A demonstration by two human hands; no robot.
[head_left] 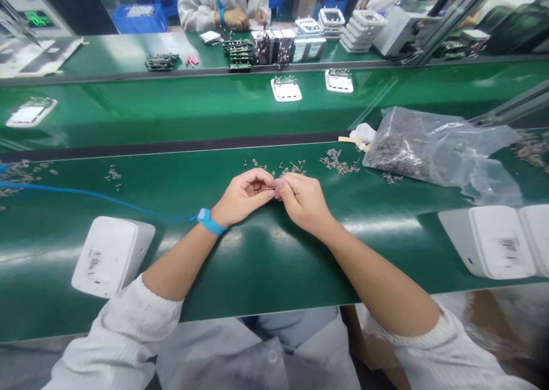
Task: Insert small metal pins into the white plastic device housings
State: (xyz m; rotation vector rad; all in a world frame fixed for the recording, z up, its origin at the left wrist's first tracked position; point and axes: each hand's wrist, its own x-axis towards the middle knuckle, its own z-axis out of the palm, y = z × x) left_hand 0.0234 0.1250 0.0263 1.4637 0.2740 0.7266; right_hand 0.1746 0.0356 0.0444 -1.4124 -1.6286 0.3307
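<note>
My left hand (245, 197) and my right hand (303, 200) meet fingertip to fingertip above the green bench (257, 275). Both pinch at a small metal part (271, 188), too small and too covered by my fingers to name. Round my left wrist goes a blue strap (210, 221) with a blue cord running off to the left. Just beyond my fingers lie scattered small metal pieces (295, 167), partly hidden by my right hand. Another pile of these pieces (338, 161) rests a little to the right.
A clear plastic bag (412, 144) full of metal pieces lies at right. White housings stand at left (105, 255) and right (501, 241). White trays with circuit boards (286, 90) sit on the green strip beyond the black rail. Opposite, a person (225, 7) works beside stacked boards (238, 52).
</note>
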